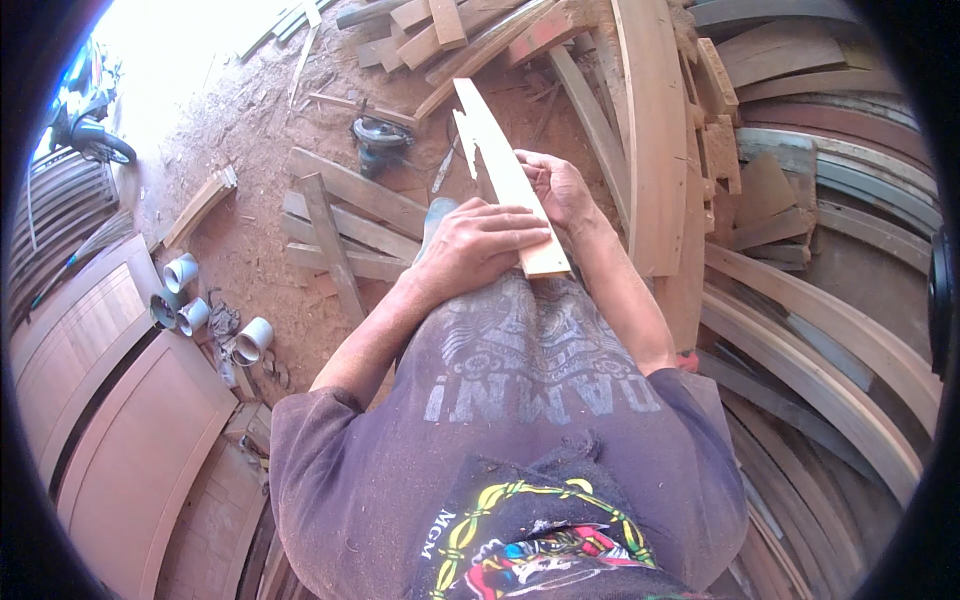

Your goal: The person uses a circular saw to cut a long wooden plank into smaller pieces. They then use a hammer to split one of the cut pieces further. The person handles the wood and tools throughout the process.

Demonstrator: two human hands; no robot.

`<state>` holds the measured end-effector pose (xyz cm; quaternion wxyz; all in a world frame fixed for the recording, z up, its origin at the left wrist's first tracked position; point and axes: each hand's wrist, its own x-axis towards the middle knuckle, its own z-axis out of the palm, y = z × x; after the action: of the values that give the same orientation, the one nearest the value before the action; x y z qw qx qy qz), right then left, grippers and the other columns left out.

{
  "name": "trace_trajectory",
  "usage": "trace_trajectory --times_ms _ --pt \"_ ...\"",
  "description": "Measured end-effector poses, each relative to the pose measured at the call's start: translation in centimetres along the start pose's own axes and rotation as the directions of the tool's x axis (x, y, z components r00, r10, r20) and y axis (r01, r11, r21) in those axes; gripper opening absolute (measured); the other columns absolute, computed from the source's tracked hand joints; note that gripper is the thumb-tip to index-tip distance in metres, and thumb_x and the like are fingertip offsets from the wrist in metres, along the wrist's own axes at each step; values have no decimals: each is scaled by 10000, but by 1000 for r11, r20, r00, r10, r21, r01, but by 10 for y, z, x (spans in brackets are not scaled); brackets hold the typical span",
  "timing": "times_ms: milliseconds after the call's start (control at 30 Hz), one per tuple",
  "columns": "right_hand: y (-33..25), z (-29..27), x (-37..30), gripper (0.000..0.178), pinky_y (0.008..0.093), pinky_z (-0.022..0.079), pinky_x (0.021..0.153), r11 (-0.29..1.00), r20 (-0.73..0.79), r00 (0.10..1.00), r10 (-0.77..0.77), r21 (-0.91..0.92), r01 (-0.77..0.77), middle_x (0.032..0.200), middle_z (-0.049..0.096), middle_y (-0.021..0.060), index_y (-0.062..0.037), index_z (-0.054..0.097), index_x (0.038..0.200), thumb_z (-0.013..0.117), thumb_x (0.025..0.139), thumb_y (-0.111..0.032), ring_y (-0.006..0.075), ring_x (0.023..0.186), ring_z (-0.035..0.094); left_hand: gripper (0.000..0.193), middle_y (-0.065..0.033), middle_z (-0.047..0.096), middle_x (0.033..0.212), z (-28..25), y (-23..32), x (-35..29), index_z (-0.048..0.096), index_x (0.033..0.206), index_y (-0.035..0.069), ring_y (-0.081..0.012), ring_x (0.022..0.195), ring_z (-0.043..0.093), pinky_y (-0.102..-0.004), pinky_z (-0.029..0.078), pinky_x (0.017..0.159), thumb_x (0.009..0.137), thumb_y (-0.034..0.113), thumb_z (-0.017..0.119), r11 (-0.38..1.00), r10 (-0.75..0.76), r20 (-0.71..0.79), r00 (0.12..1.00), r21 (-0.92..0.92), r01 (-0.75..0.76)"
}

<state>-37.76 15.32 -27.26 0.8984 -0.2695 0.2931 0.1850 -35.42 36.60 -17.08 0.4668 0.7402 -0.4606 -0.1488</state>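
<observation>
Sawdust-covered dirt floor (pixel 250 130) spreads under stacked planks. I hold a pale wooden board (pixel 505 175) out from my waist: my left hand (pixel 478 245) lies flat over its near end, my right hand (pixel 560 190) grips its right edge. Left of the board, four short white pipe pieces (pixel 205 315) lie open-ended; I cannot tell their contents. A circular saw (pixel 380 140) rests beyond them.

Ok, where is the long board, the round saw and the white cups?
board (pixel 505 170), head view, middle of its pale top face.
round saw (pixel 378 135), head view, on its dark round body, lying on the dirt.
white cups (pixel 254 340), head view, side of the nearest cup.
</observation>
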Motion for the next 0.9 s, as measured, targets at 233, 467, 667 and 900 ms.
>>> trace_trajectory --times_ms 233,467,667,900 --pt "-12 -7 -9 520 280 623 839 877 -171 983 -62 -480 -28 1231 747 142 91 584 1460 741 988 -61 150 1008 732 264 -60 784 1280 22 -12 -3 808 1221 113 -237 1195 742 -388 595 991 962 109 759 895 -45 178 983 -431 119" --pt "-30 -11 -23 512 291 620 948 757 -49 964 -261 -630 173 1330 727 175 58 573 1494 713 1010 -33 168 1125 724 457 -92 732 1097 27 -99 13 604 1396 -20 -137 971 719 -303 604 740 1095 318 663 449 -868 -138 476 -626 638" --pt "-50 28 -47 534 302 594 986 658 -17 945 -325 -722 214 1348 726 174 36 552 1527 703 1017 -20 161 1156 713 493 -135 751 1184 17 -140 62 650 1313 -14 -188 961 749 -349 624 844 1053 399 719 131 -745 132 653 -932 338" --pt "-47 23 -74 537 313 593 819 606 -17 999 27 -795 -30 1038 775 117 21 502 1541 635 1091 -241 173 891 746 318 -66 791 972 32 -138 60 775 1091 24 -153 866 751 -324 607 791 1060 335 715 253 -750 81 657 -882 398"
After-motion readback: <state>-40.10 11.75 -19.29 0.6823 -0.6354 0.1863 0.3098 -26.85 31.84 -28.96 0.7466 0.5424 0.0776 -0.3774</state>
